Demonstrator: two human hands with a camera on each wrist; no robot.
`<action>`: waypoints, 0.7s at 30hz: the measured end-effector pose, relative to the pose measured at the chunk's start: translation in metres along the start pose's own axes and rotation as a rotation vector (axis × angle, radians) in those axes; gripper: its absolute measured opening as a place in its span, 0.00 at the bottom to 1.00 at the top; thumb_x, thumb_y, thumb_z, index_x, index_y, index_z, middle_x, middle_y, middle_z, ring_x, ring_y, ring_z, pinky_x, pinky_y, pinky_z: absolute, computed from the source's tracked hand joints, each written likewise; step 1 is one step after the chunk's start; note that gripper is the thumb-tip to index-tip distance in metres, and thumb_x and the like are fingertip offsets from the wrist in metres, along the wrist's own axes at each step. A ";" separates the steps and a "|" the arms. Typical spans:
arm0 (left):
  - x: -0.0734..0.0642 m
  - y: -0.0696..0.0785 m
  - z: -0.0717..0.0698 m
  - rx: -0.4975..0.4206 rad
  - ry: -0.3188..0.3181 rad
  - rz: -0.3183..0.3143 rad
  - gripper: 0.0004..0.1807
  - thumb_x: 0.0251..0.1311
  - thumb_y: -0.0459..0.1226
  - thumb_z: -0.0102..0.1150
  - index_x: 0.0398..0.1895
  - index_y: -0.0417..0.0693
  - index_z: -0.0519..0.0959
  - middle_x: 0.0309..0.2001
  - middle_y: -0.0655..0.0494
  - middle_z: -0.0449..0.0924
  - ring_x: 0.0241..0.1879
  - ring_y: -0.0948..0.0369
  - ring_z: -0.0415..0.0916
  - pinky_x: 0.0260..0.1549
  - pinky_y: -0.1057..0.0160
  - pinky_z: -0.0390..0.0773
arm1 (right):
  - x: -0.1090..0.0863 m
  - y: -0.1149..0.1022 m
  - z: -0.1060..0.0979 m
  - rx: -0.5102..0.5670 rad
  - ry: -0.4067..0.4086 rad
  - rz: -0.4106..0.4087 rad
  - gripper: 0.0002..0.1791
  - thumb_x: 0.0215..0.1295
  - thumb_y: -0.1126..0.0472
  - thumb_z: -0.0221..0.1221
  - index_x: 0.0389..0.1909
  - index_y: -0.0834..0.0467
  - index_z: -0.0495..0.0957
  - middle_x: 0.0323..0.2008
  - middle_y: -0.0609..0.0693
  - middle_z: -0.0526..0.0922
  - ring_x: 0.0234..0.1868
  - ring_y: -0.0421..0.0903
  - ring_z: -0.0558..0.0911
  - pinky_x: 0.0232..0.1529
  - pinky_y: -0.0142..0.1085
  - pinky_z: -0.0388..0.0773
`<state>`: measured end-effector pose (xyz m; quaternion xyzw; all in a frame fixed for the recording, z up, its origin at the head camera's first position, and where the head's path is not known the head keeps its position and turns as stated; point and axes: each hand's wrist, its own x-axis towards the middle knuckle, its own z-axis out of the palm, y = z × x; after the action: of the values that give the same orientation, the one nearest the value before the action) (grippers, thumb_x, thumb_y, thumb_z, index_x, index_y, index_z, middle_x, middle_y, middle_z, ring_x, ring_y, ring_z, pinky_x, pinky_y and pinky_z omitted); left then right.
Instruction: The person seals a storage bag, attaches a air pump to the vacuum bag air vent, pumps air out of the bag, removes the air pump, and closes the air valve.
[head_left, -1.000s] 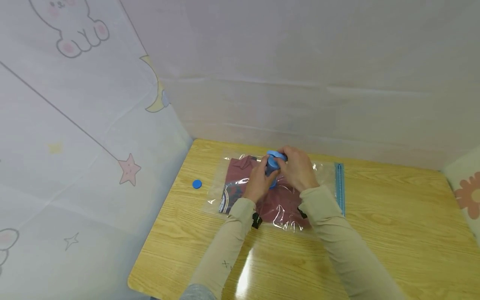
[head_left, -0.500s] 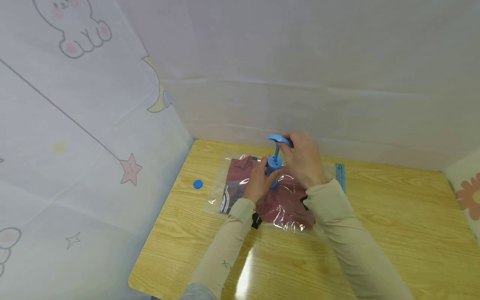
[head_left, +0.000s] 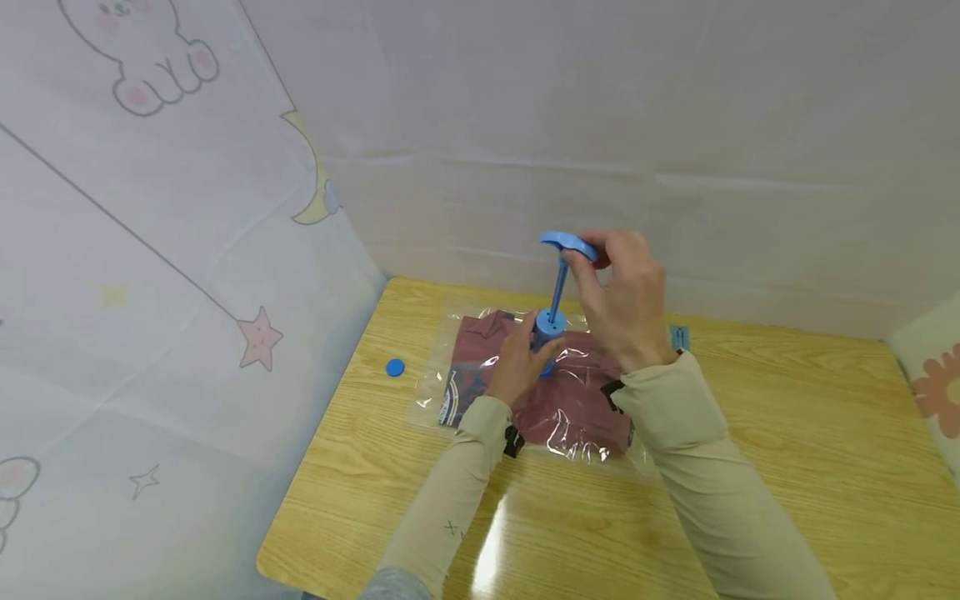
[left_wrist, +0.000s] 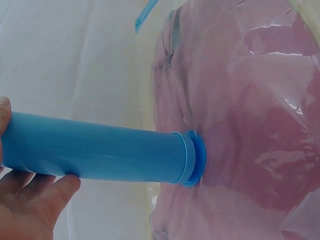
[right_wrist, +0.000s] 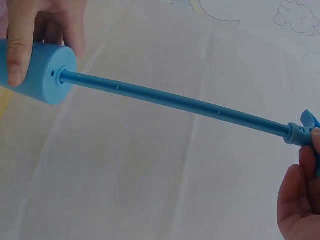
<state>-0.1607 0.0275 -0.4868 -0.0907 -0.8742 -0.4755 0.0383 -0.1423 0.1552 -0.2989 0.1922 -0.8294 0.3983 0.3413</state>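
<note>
A blue hand pump (left_wrist: pixel 110 150) stands with its foot on the round blue valve (left_wrist: pixel 199 157) of a clear vacuum storage bag (head_left: pixel 431 387). Inside the bag lies folded dusky-red clothing (head_left: pixel 570 408). My left hand (head_left: pixel 516 365) grips the pump's barrel near its top, fingers on one side and thumb on the other. Above it, my right hand (head_left: pixel 622 287) holds one end of the pump's handle (head_left: pixel 568 242). In the right wrist view a long length of the pump rod (right_wrist: pixel 175 105) shows between barrel and handle.
A small round blue cap (head_left: pixel 395 367) lies on the wooden table (head_left: pixel 360 492), left of the bag. The bag's blue zip edge (head_left: pixel 679 337) shows behind the right wrist. A pale printed cloth (head_left: pixel 480 208) hangs along the table's back and left sides.
My right hand has risen with the pump handle, drawing the rod out from low against the barrel to well above it. The left hand stays on the barrel.
</note>
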 end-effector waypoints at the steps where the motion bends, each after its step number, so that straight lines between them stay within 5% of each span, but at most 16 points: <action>1: 0.000 0.000 0.000 -0.003 0.000 0.002 0.30 0.60 0.52 0.60 0.65 0.59 0.66 0.57 0.52 0.80 0.58 0.53 0.77 0.54 0.50 0.78 | 0.000 0.000 0.000 0.001 0.000 0.002 0.12 0.63 0.64 0.63 0.40 0.70 0.79 0.34 0.62 0.82 0.34 0.55 0.77 0.37 0.42 0.73; 10: -0.001 -0.001 0.001 0.003 0.015 0.011 0.30 0.60 0.52 0.60 0.64 0.56 0.67 0.55 0.53 0.81 0.57 0.56 0.78 0.55 0.53 0.78 | -0.002 0.003 0.001 0.037 -0.042 -0.012 0.15 0.67 0.66 0.58 0.52 0.67 0.79 0.39 0.62 0.81 0.37 0.53 0.81 0.39 0.42 0.80; 21: -0.001 0.000 0.001 -0.019 -0.003 0.026 0.31 0.62 0.53 0.58 0.66 0.54 0.66 0.57 0.53 0.80 0.58 0.57 0.76 0.57 0.54 0.77 | -0.004 0.003 0.002 0.041 -0.034 -0.044 0.14 0.68 0.64 0.57 0.52 0.65 0.80 0.38 0.62 0.80 0.36 0.52 0.82 0.37 0.40 0.82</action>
<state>-0.1598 0.0279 -0.4877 -0.1031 -0.8684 -0.4831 0.0424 -0.1422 0.1561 -0.3045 0.2242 -0.8222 0.4044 0.3319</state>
